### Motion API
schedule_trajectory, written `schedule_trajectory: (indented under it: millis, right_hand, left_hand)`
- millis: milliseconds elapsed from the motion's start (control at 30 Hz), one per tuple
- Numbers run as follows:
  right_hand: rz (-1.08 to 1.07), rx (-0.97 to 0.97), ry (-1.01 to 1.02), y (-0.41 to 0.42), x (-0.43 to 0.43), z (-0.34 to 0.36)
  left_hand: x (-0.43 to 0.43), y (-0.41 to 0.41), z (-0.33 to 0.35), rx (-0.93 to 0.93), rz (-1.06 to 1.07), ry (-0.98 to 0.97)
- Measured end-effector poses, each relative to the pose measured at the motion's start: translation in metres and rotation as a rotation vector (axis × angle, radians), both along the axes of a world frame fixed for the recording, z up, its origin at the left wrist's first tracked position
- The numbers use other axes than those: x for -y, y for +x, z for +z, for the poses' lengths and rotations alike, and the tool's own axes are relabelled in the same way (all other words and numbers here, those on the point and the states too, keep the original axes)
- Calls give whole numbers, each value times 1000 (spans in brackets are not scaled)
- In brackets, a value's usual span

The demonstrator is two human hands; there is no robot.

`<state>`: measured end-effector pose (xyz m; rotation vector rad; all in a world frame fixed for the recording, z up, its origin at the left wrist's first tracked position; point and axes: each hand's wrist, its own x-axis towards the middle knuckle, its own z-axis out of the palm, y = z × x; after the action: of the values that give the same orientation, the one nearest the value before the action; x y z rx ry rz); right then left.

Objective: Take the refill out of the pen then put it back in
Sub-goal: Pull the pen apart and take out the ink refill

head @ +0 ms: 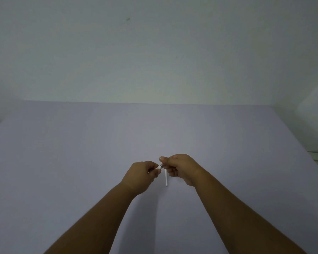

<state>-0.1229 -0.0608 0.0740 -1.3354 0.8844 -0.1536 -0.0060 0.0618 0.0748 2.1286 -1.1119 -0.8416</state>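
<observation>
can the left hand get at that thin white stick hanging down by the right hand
Probably yes. The left hand is right beside the white stick, with only open air between them, but its fingers are pinched on a small pen piece, so it would have to let go first.

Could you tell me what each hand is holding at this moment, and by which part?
Both hands pinch a small pen part between them: the left hand its left end, the right hand its right. The right hand also holds a thin white tube by its top end.

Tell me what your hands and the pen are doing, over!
Left hand and right hand both shut on the pen. Thin white tube hangs below the right grip, probably the refill. Table bare nearby.
</observation>
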Motion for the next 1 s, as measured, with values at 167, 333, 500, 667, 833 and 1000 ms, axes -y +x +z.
schedule_trajectory:
  millis: [167,333,500,667,833,1000]
  right_hand:
    - [35,39,-5,-1,0,1]
    - [-9,-22,-9,-1,-1,2]
    - [46,21,-44,-3,-1,3]
    - [7,-29,-61,-1,-2,4]
    - [63,13,-38,-2,-2,3]
    - [70,-82,-134,-2,-4,5]
  left_hand:
    - [-2,0,4,38,-7,24]
    - [-4,1,5,43,-12,24]
    - [-5,0,5,52,-22,37]
    - [-6,-1,7,57,-25,29]
    - [-8,-2,7,60,-26,37]
    - [-9,-1,7,60,-19,39]
